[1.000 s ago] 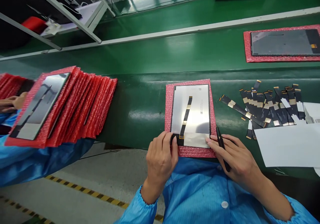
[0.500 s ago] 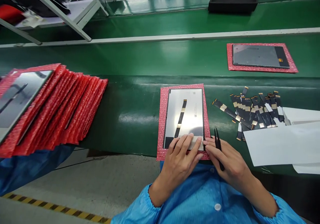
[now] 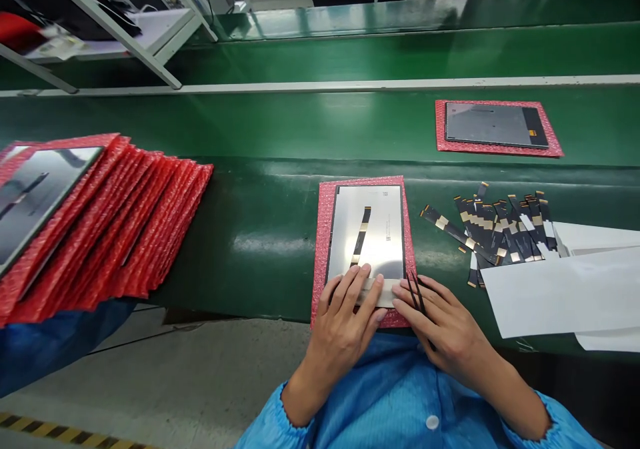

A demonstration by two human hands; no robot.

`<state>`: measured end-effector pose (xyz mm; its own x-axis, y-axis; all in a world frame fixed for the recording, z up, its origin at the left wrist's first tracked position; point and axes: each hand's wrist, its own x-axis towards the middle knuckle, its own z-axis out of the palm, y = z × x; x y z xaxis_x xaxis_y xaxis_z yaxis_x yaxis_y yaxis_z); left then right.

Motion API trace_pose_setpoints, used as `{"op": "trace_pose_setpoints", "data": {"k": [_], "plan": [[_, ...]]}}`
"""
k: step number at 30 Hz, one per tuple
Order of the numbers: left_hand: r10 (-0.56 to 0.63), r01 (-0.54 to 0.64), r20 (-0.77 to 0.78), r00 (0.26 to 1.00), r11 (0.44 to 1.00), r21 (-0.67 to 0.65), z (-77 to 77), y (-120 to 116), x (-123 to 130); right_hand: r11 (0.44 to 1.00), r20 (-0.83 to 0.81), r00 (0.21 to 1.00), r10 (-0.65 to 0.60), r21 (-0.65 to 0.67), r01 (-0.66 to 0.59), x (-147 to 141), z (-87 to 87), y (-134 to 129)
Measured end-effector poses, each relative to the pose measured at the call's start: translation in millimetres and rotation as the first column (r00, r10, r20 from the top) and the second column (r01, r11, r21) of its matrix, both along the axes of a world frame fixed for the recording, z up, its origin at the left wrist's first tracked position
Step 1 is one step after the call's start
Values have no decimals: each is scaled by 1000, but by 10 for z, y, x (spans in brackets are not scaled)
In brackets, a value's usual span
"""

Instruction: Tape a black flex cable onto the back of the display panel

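Note:
A display panel (image 3: 383, 245), silvery back up, lies on a red bubble-wrap sleeve (image 3: 325, 225) at the bench's near edge. One black flex cable (image 3: 361, 232) rests slantwise on it. My left hand (image 3: 340, 325) lies with fingers stretched out over the panel's lower edge, hiding the cable's lower end. Under its fingertips runs a pale strip (image 3: 388, 293). My right hand (image 3: 447, 325) has black tweezers (image 3: 415, 295) tucked between its fingers, tips pointing up and away. Its thumb and forefinger touch the strip's right end.
Several loose flex cables (image 3: 500, 229) lie heaped to the right, beside white sheets (image 3: 560, 295). Another panel (image 3: 493, 123) in red wrap lies farther back. At left, a fanned stack of red sleeves (image 3: 145, 222) overhangs the edge. A pale rail (image 3: 310, 87) crosses the bench.
My right hand has shifted left onto the strip, and the tweezers have moved with it. My left hand stays on the panel's lower edge. The view has tilted up slightly.

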<state>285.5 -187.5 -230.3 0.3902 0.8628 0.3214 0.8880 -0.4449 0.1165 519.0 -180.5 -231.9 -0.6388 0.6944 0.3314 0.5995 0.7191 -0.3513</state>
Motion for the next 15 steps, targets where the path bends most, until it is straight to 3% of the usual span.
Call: {"op": "trace_pose_setpoints", "data": {"k": [8,15], "plan": [[-4,4,2,1000,1000,18,-6,-36,-40,954,-96,951,-293,-99,284,-77,-16,-4],[-45,45,-5,999,999,22,-11,-41,2,998,39,998,-53,-33,54,-48,37,7]]}}
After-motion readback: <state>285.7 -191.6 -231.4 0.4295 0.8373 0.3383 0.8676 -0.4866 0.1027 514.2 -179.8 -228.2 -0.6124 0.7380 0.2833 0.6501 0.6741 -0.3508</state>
